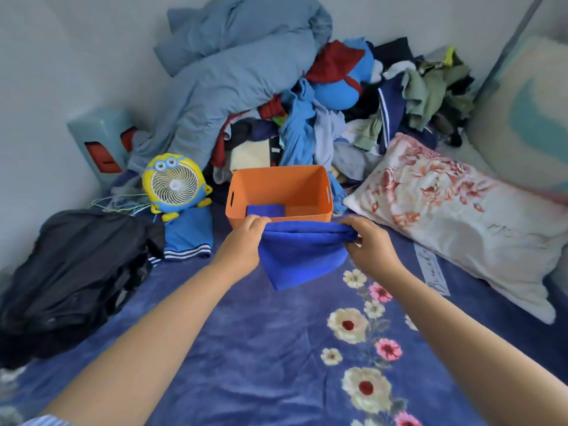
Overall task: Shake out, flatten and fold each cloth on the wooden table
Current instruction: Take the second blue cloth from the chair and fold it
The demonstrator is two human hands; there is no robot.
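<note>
A blue cloth (299, 256) hangs doubled over in the air just in front of an orange basket (307, 186). My left hand (242, 241) grips its top edge at the left end. My right hand (368, 241) pinches the top edge at the right end. The cloth's lower corner points down toward the blue floral bedspread (276, 348). Inside the basket lies another folded blue cloth (266, 209) at the front left. No wooden table is in view; everything sits on a bed.
A yellow cartoon fan (175, 182) stands left of the basket. A black garment (76, 265) lies at the left. A floral pillow (461, 219) lies at the right. A heap of clothes (322, 118) and a grey-blue duvet (233, 66) fill the back.
</note>
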